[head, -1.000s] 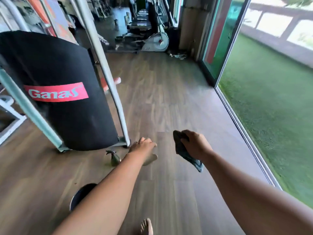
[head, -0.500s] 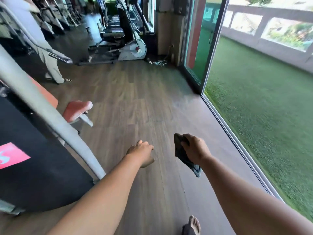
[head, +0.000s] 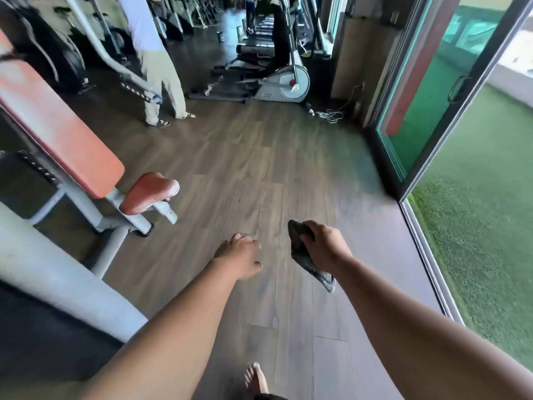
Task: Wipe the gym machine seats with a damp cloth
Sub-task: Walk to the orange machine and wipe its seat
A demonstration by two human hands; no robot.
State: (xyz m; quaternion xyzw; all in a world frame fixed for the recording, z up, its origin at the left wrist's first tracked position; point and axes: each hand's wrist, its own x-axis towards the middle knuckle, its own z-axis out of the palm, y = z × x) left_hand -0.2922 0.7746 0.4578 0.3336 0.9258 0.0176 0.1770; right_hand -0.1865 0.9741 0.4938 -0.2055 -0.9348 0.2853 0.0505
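Note:
A dark grey cloth [head: 308, 261] hangs from my right hand [head: 324, 245], which is closed around it above the wooden floor. My left hand [head: 239, 255] is held out beside it, fingers curled loosely, nothing visible in it. To the left stands a gym machine with an orange-red seat [head: 150, 192] and a long orange-red back pad [head: 57, 128] on a pale grey frame [head: 115, 215]. Both hands are well to the right of the seat, apart from it.
A thick grey frame bar [head: 57, 281] and a black panel [head: 43, 347] fill the lower left. A person [head: 155, 59] stands at another machine further back. An elliptical trainer [head: 282, 82] and loose cables [head: 328, 114] lie ahead. A sliding glass door [head: 427, 90] and green turf [head: 478, 220] are on the right.
The view has moved forward past the black panel; the orange-red seat and back pad are now close on the left. My hands keep the same pose, cloth still in the right.

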